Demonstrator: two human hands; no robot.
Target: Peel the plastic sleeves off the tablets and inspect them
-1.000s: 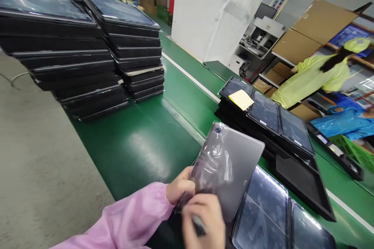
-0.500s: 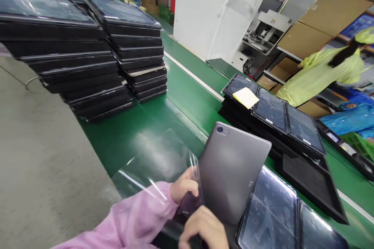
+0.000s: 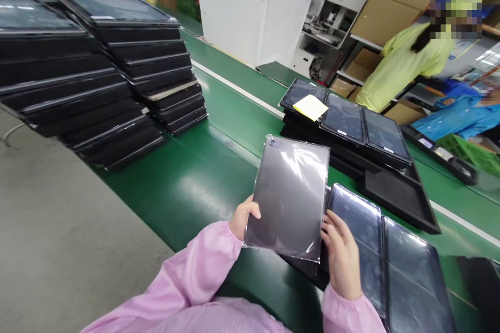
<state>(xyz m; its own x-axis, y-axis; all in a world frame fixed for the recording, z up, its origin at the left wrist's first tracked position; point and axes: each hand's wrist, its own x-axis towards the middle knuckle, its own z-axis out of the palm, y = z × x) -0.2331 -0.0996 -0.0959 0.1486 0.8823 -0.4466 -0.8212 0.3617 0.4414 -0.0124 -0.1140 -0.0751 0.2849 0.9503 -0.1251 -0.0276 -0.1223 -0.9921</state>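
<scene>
A grey tablet (image 3: 289,200) stands tilted in front of me, its back and corner camera facing me. Clear plastic film now covers that back, with glare and loose edges along the top and bottom. My left hand (image 3: 245,218) is closed on the tablet's left edge, thumb over the back. Along the right edge, my right hand (image 3: 342,254) has its fingers bent against the film and the tablet's side; its thumb is hidden. Just beyond that hand lie tablets (image 3: 357,234) with shiny dark screens, side by side in a black tray.
Tall stacks of black trays (image 3: 156,57) holding tablets stand at the left of the green belt (image 3: 187,192). Further right, another tray stack bears tablets (image 3: 344,117) and a yellow paper (image 3: 310,107). People in yellow (image 3: 406,65) and blue (image 3: 461,114) clothing are beyond.
The clear film, earlier spread out left of the bare tablet, now lies over its back. My right hand has moved from below up to the tablet's right edge. The view has shifted.
</scene>
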